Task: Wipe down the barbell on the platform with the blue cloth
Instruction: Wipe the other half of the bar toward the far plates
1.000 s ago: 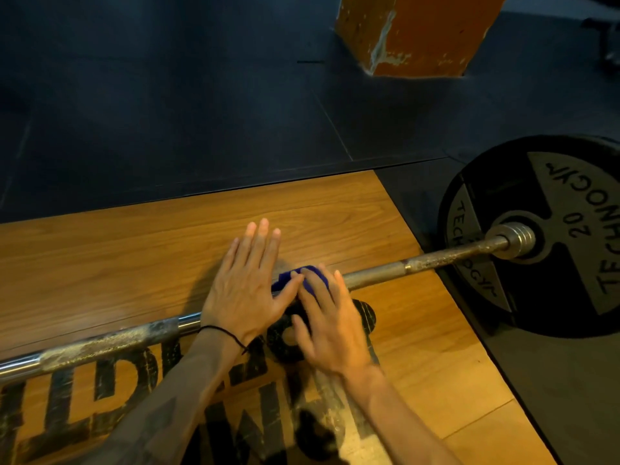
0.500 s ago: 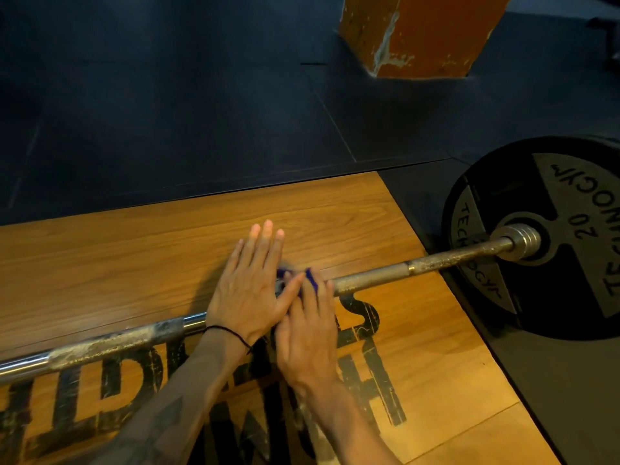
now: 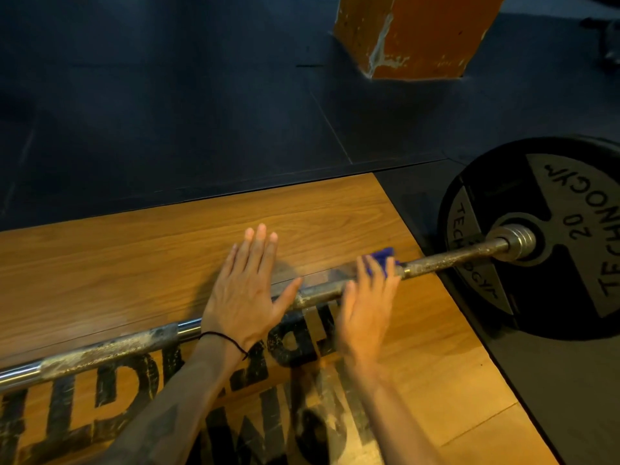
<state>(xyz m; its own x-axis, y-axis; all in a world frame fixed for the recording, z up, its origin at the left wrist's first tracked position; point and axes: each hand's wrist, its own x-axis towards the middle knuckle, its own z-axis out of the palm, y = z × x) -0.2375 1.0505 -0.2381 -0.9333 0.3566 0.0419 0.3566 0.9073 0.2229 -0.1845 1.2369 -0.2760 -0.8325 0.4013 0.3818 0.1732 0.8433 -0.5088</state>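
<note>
A chalk-stained steel barbell [image 3: 134,345] lies across the wooden platform [image 3: 134,260], running from lower left to a black 20 plate [image 3: 563,236] on the right. My left hand [image 3: 245,290] rests flat on the bar with straight, spread fingers. To its right, my right hand [image 3: 369,303] presses the blue cloth [image 3: 380,261] onto the bar with straight fingers; it is motion-blurred. Only a corner of the cloth shows past the fingertips.
Dark rubber floor [image 3: 167,95] surrounds the platform. An orange wooden box [image 3: 419,35] stands at the back. Black lettering [image 3: 268,414] is printed on the wood under my forearms. The plate sits on the rubber strip at the platform's right edge.
My right hand has slid the blue cloth along the bar to the right, away from my left hand, exposing a stretch of bar between them. My left hand has stayed put.
</note>
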